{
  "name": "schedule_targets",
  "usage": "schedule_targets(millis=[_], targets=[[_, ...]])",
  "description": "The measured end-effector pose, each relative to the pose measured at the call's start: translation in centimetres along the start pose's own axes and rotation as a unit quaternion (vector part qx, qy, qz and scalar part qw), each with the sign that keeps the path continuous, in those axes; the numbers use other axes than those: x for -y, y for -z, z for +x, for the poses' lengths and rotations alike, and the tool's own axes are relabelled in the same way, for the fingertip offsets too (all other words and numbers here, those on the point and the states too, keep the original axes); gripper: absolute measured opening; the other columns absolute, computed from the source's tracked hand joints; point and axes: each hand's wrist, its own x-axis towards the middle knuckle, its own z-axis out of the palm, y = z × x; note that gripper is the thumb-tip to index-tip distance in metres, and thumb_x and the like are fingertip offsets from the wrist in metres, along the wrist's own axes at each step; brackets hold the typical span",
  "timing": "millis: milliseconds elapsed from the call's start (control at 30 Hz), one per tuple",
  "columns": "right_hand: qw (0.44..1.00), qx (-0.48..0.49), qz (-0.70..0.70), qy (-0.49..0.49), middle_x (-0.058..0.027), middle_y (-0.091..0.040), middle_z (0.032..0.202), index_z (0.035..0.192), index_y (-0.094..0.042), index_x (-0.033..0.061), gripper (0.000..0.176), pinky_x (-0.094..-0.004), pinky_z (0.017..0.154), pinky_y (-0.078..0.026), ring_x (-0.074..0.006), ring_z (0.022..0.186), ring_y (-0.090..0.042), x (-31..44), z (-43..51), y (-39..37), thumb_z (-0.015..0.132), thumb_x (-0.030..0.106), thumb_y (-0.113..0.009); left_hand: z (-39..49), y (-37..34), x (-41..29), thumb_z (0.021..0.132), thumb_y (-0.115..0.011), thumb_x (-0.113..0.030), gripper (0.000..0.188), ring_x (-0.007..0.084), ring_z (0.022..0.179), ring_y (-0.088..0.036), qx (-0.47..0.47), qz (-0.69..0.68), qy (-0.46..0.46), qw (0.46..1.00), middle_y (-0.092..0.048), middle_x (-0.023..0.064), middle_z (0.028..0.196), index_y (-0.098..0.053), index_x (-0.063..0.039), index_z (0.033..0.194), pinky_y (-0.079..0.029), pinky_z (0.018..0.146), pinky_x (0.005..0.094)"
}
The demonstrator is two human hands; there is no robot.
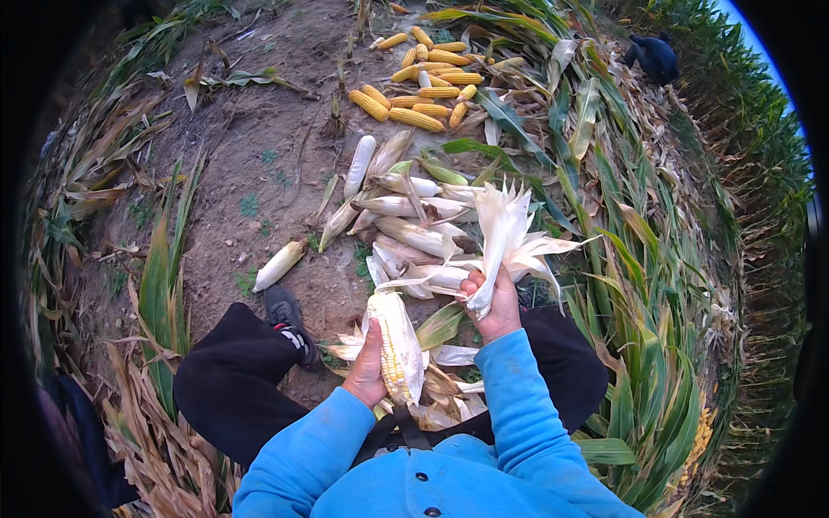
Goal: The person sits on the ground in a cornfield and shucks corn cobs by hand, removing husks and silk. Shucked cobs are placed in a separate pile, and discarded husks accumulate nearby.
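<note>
My left hand (pixel 368 368) holds a partly husked corn ear (pixel 392 343); yellow kernels show along its left side and pale husk covers the right. In my right hand (pixel 493 299) is a bunch of pulled-back dry corn husk (pixel 502 233), spread out at its top. A thin strip of husk stretches from the top of the ear towards my right hand. Beyond both hands lies a pile of unhusked ears (pixel 414 236). Loose husk pieces (pixel 447 388) lie below, between my legs. What my left fingers do behind the ear is hidden.
Bare yellow corn ears (pixel 431 81) lie heaped farther ahead. A single ear in husk (pixel 280 265) rests by my left shoe (pixel 285 311). Cut corn stalks and leaves (pixel 622 259) line the right side, with more at the left (pixel 162 304). A person (pixel 654 58) is at the far upper right.
</note>
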Motion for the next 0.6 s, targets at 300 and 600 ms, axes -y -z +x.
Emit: schedule_targets(millis=[300,600], targets=[[0.606,0.112,-0.774,-0.144,-0.0177,-0.049,0.137,0.141,-0.040,0.0085,0.083,-0.0416,0.093,-0.049,-0.0339,0.126,-0.049,-3.8,-4.4,4.2,0.076,0.043,-0.079,1.2,0.8,-2.3,0.088,-0.044,-0.069,0.081,0.0255,0.120,-0.053,-0.010,0.062,-0.111,0.992,-0.051,0.0106,0.134,-0.038,-0.008,0.142,-0.044,0.101,0.0408],[0.753,0.209,-0.618,-0.085,-0.0039,-0.064,0.079,0.086,-0.065,-0.0006,0.021,-0.0267,0.071,-0.047,-0.0113,0.075,-0.057,-3.0,-2.9,-3.2,0.094,0.018,-0.059,0.9,1.2,-2.1,0.083,-0.058,-0.065,0.082,0.0213,0.116,-0.054,-0.018,0.226,-0.147,0.963,-0.053,0.0098,0.128,-0.038,-0.007,0.138,-0.046,0.098,0.0381]])
